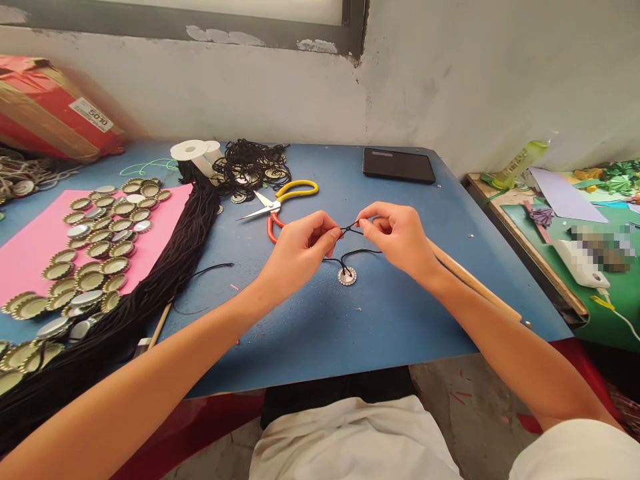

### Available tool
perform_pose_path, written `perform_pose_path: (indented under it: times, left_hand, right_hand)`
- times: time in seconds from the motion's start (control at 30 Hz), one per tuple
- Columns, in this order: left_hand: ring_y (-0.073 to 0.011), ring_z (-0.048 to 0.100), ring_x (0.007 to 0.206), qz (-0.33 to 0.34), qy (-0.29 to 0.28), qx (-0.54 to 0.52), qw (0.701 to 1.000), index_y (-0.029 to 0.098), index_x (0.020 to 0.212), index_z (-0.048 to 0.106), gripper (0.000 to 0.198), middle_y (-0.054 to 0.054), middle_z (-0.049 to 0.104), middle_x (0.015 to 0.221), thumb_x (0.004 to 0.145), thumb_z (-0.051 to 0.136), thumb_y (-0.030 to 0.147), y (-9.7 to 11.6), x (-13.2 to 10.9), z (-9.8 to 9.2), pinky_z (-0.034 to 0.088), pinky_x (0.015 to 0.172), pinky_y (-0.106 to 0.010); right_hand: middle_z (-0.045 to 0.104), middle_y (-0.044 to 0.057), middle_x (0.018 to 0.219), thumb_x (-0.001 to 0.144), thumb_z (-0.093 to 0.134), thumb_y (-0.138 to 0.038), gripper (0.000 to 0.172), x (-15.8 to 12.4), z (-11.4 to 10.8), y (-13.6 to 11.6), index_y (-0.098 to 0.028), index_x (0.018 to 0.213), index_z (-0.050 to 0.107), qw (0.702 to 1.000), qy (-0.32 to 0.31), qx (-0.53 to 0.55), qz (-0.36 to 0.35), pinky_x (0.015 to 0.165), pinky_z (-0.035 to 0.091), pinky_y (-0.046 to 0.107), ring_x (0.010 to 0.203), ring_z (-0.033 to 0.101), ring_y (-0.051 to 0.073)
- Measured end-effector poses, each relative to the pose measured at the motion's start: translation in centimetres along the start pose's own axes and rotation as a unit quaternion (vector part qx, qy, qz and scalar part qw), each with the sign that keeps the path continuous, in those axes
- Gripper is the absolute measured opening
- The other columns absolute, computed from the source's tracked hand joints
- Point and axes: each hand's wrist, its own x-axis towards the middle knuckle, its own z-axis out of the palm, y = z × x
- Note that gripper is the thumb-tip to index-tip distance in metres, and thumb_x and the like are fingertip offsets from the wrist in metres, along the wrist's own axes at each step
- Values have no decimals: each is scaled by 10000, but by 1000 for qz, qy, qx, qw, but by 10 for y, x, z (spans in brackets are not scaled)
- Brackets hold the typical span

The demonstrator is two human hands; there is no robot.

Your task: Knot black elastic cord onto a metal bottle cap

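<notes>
Between my two hands runs a black cord (349,229), crossed or knotted at its middle. My left hand (307,245) pinches one side of it, fingers closed. The other side is pinched by the thumb and fingers of my right hand (395,233). Below them a bottle cap (347,275) with a crimped edge rests on the blue table, the cord looped through it. Just beyond my left hand lie open scissors (274,205) with one yellow and one red handle, partly hidden by that hand.
Bottle caps (100,250) cover a pink sheet (30,227) at left, beside a thick bundle of black cords (175,253). Behind are a white spool (193,150) and a pile of corded caps (255,167). A black phone (399,165) and a wooden stick (475,280) lie at right.
</notes>
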Motion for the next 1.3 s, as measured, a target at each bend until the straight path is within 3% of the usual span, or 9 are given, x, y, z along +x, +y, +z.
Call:
perform_pose_path:
  times: [0.2,0.4,0.5,0.67,0.8,0.9,1.03,1.17,1.3]
  left_hand:
    - [-109,416,576,15,7,-17,1000,208,861,634,193,26,559,669,995,665,344,1,1,-2,329,521,-251]
    - [-122,477,631,73,-21,10,997,211,856,605,203,7,594,708,1026,638,317,3,1,-5,366,556,-244]
    - [-126,500,658,94,-41,16,995,210,872,603,183,-2,623,738,1036,624,288,1,0,-5,375,571,-245]
    - [-119,486,644,105,-82,16,991,203,910,624,161,-7,658,767,1053,612,275,-2,0,-7,374,578,-259]
    - [-109,439,610,79,-72,1,994,202,911,627,181,5,633,756,1066,615,296,-1,1,-7,346,558,-262]
    - [-109,422,598,58,-48,-4,997,201,911,633,174,13,606,738,1057,619,295,1,4,-7,327,543,-262]
    - [-113,433,609,57,-24,2,998,199,910,647,164,13,608,736,1040,639,299,0,6,-8,320,543,-266]
    - [-117,446,625,51,-13,8,999,200,892,644,179,15,604,729,1036,640,306,-2,7,-9,318,556,-269]
    - [-122,471,645,50,-11,15,999,195,902,661,177,15,613,728,1034,639,310,-4,7,-8,344,581,-273]
  right_hand:
    - [379,-93,537,882,739,-380,164,3,-1,3,-220,855,710,987,-15,131,86,533,190,287,537,251,97]
    - [540,-67,598,778,815,-336,182,6,-2,1,-191,832,719,961,-24,241,134,503,156,268,517,246,54]
    - [546,-73,600,757,826,-310,182,7,-3,-1,-178,838,731,951,-30,265,155,490,139,270,494,233,39]
    - [428,-116,535,755,814,-291,154,6,-3,-4,-171,808,735,947,-31,279,157,491,138,268,486,221,37]
    - [481,-97,579,785,811,-290,157,7,-4,-5,-174,838,719,951,-15,271,147,502,127,272,495,233,38]
    - [471,-99,612,838,820,-315,180,7,-6,-4,-176,904,727,951,-38,269,149,515,120,278,506,222,44]
    - [287,-140,568,944,824,-507,345,5,-6,-4,-173,994,755,944,-105,274,150,511,110,287,507,168,70]
    - [328,-125,496,1003,688,-812,629,2,-3,-5,-185,1019,725,942,-135,265,152,518,146,292,488,195,87]
    - [371,-99,529,944,691,-914,716,0,0,-6,-198,935,701,957,-120,237,114,523,177,292,498,270,89]
